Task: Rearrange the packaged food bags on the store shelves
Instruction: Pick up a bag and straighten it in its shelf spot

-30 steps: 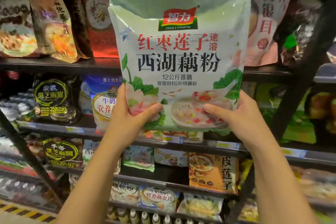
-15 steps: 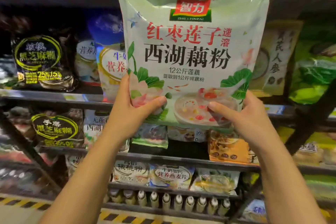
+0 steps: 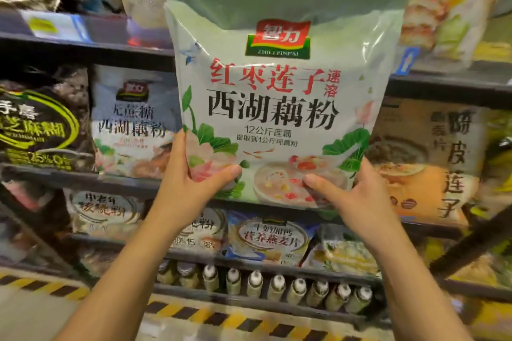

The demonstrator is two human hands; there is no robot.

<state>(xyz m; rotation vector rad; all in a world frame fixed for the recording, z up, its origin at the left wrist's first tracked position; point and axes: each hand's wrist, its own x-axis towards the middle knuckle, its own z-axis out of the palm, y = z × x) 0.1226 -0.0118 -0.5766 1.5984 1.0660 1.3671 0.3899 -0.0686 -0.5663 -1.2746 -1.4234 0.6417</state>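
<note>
both hands [image 3: 191, 188] [image 3: 357, 202] grip the raised lotus powder bag [image 3: 277, 108].

pale green lotus-root powder bag [image 3: 277, 108], upright, held before the shelves [image 3: 83, 177]

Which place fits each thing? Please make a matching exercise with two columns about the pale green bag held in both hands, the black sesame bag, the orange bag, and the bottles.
Things:
1. pale green lotus-root powder bag
2. black sesame paste bag
3. orange lotus-seed bag
4. row of white-capped bottles

Places:
A. lowest shelf
B. far left on the shelf
C. between left hand and right hand
D. right of the held bag

Pairs: 1-C, 2-B, 3-D, 4-A
</note>
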